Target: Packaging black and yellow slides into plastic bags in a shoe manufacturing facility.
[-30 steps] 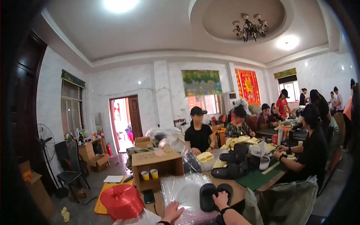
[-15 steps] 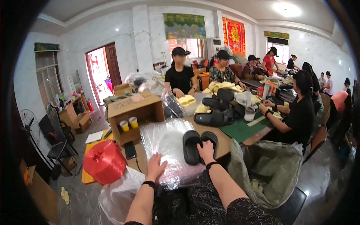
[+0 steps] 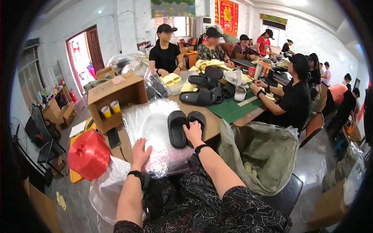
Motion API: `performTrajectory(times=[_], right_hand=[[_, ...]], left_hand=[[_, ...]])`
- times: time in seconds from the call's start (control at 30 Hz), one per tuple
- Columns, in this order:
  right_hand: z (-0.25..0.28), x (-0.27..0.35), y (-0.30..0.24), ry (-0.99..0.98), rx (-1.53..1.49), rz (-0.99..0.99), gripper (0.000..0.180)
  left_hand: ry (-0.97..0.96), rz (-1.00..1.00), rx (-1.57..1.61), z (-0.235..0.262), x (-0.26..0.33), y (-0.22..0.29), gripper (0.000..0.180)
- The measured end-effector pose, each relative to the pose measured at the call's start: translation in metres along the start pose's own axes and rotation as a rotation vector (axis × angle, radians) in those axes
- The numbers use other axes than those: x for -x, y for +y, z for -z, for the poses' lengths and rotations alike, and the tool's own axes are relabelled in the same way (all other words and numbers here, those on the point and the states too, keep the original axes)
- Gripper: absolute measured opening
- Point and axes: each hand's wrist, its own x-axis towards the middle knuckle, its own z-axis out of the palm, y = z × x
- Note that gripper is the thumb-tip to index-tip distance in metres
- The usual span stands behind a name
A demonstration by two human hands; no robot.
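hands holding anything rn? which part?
Nothing is gripped. The right hand rests on the heel ends of the pair of black slippers. The left hand lies flat on the clear plastic bags on the table.

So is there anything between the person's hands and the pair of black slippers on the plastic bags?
Nothing visible. The right hand already rests on the black slippers. The left hand lies flat on the clear plastic bags beside them, with only bare plastic between it and the slippers.
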Motion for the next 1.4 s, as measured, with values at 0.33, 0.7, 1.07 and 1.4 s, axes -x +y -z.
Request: performTrajectory(times=[0.33,0.7,1.07,1.4], right_hand=[[-0.004,-0.028,0.000,-0.283,0.213,0.032,0.055],[0.008,-0.037,0.009,-0.297,0.180,-0.030,0.067],[0.011,-0.031,0.014,-0.158,0.018,0.006,0.039],[0.091,-0.011,0.025,0.149,-0.304,-0.107,0.023]], left_hand=[[0.002,-0.007,-0.026,0.001,-0.003,-0.008,0.064],[-0.444,0.068,-0.130,0.024,-0.026,0.016,0.094],[-0.439,0.059,-0.252,0.032,-0.023,0.037,0.096],[-0.371,-0.032,-0.288,0.046,-0.026,0.053,0.085]])
